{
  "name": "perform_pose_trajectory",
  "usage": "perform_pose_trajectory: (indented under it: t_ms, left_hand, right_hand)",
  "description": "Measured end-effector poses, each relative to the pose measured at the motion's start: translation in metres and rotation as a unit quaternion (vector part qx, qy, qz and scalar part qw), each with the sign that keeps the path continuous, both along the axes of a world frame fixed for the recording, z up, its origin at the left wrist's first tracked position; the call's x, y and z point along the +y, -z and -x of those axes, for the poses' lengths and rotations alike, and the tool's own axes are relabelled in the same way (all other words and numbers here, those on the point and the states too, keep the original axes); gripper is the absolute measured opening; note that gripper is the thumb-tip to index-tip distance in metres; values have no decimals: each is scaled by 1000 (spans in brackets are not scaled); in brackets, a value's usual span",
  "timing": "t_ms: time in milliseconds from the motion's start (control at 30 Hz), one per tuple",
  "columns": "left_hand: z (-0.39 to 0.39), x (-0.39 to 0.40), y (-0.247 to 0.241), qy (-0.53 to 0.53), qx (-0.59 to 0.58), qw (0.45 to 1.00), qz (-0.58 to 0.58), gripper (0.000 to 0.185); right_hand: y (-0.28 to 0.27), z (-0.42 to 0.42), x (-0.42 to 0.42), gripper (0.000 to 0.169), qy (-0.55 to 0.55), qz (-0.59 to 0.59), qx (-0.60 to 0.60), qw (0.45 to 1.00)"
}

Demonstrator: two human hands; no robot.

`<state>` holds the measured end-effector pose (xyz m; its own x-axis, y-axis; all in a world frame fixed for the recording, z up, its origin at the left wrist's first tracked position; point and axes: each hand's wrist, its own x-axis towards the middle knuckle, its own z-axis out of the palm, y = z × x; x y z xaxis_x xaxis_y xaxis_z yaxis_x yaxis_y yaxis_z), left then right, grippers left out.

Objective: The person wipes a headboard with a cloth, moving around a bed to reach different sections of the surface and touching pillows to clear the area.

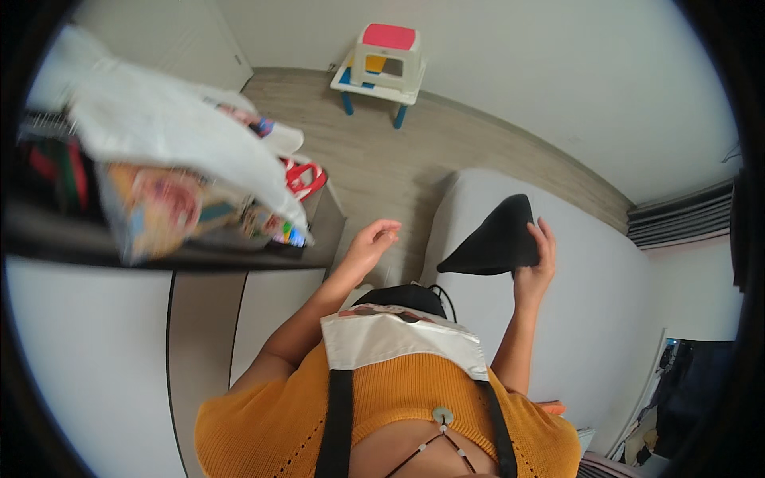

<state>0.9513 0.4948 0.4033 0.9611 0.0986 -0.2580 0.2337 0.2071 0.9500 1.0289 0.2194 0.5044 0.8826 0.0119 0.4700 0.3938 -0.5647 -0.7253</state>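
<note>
My right hand (pixel 541 254) holds a black, roughly triangular, soft-looking object (pixel 499 239) by its right edge; whether it is a bag, a cap or folded cloth I cannot tell. It is over a light grey covered surface that looks like a bed (pixel 574 299). My left hand (pixel 373 239) is raised before my body, slightly curled, with nothing seen in it, beside the dark top of a cabinet. An apron with a white bib (pixel 406 337) and black straps lies over my orange knit top.
On the dark cabinet top (pixel 326 221) at left are a large white plastic bag (pixel 161 125), a clear bag with printed contents (pixel 173 203) and a red-and-white item (pixel 305 179). A small children's table (pixel 385 89) holds a white stool with a pink top (pixel 388 37) near the wall.
</note>
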Motion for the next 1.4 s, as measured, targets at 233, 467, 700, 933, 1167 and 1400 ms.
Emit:
perform_pose_trajectory:
  t_ms: [233, 467, 700, 933, 1167, 1400]
  left_hand:
    - [-166, 19, 15, 43, -13, 999, 31, 29]
    - [-335, 45, -21, 54, 27, 998, -33, 27]
    - [-492, 29, -33, 110, -33, 993, -30, 25]
    - [-627, 49, -22, 209, 6, 978, -26, 28]
    - [-802, 56, -38, 253, -4, 966, -58, 28]
    - [-899, 0, -27, 375, 7, 926, -51, 23]
  right_hand:
    - [58, -164, -20, 58, -20, -118, 141, 983]
    - [72, -324, -7, 64, 8, -179, 152, 972]
    - [67, -433, -9, 56, 16, -242, 131, 961]
    - [36, -479, -21, 63, 198, -174, 53, 963]
    - [10, -583, -15, 47, 290, -159, 40, 943]
    - [-2, -627, -5, 52, 350, -125, 44, 927]
